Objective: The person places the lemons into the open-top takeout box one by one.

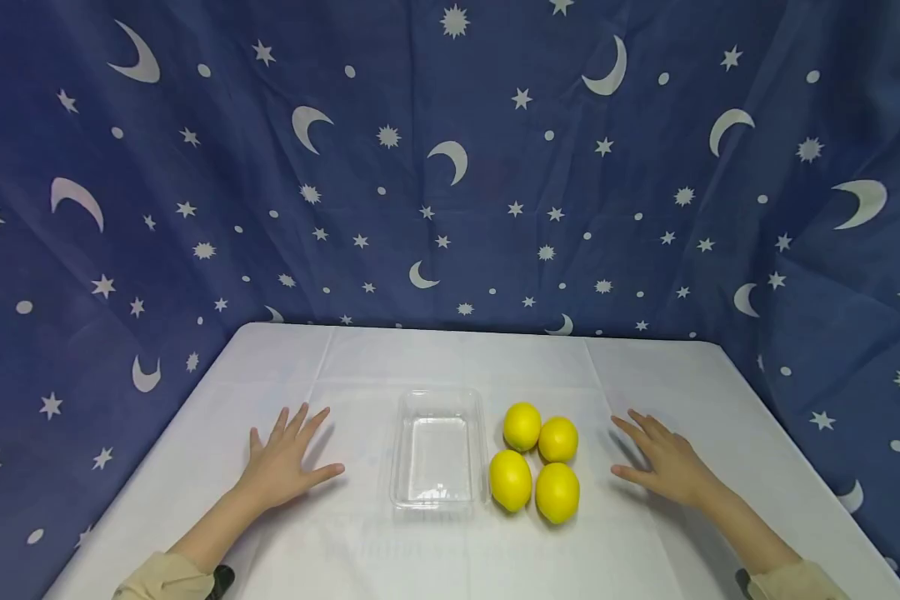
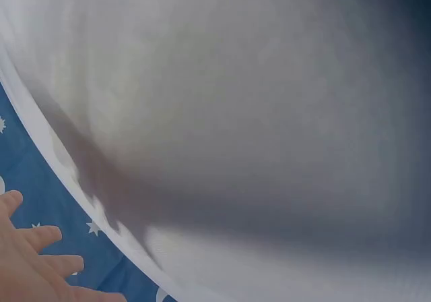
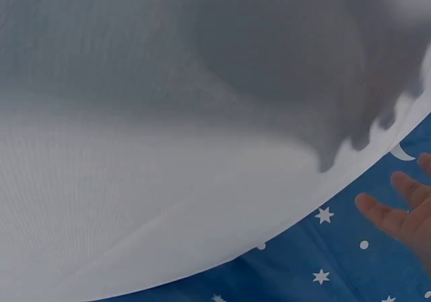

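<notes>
A clear plastic box (image 1: 402, 450) lies in the middle of the white table in the head view. Just right of it sit several yellow lemons (image 1: 510, 481), grouped close together. My left hand (image 1: 281, 462) is spread to the left of the box, fingers apart and holding nothing. On the other side, my right hand (image 1: 667, 462) hovers right of the lemons, its fingers extended and touching none of them. Each wrist view shows only the fingers of its own hand, the left (image 2: 34, 261) and the right (image 3: 404, 207), over cloth and shadow.
White cloth covers the table (image 1: 390, 358). Behind it and at both sides hangs a dark blue curtain (image 1: 487, 275) patterned with moons and stars. Beige sleeves (image 1: 167, 577) show at the lower edge, with a dark band (image 1: 221, 581) at the left wrist.
</notes>
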Demonstrator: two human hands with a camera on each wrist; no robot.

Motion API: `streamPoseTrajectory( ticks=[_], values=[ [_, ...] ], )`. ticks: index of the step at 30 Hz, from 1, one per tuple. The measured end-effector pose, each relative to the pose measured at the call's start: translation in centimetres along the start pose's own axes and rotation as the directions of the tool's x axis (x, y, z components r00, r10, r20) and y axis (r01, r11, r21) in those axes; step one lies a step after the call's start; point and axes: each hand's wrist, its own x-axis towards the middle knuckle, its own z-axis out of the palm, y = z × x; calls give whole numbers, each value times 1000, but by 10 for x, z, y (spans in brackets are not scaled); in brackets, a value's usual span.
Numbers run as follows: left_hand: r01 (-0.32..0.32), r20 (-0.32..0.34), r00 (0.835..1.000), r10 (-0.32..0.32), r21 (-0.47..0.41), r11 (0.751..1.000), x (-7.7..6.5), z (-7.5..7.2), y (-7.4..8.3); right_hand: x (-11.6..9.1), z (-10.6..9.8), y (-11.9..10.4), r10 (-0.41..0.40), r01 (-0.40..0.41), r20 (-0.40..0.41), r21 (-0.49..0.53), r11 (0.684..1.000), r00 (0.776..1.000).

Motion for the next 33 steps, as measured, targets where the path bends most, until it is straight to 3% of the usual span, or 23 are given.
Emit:
streamPoseTrajectory(
  ticks=[8, 13, 23, 28, 31, 33],
  values=[
    [-21, -16, 1000, 20, -29, 999, 0, 0, 2, 0, 1, -7, -55, 57, -48, 40, 998, 997],
    [-53, -73, 996, 48, -62, 997, -2, 0, 6, 2, -1, -13, -47, 51, -63, 68, 996, 997],
    [-16, -107, 994, -6, -200, 980, -3, -10, 27, 2, -11, -37, -33, 47, -101, 138, 989, 994],
    [28, -64, 996, -55, -363, 931, -6, -10, 44, 0, -15, -55, -29, 39, -63, 174, 984, 998],
    [72, -18, 996, -90, -461, 884, -8, -10, 54, -1, -17, -67, -5, 13, -39, 211, 977, 999],
    [106, 36, 994, -103, -536, 837, -9, -11, 60, -3, -18, -75, 9, -4, -18, 254, 967, 1000]
  ],
)
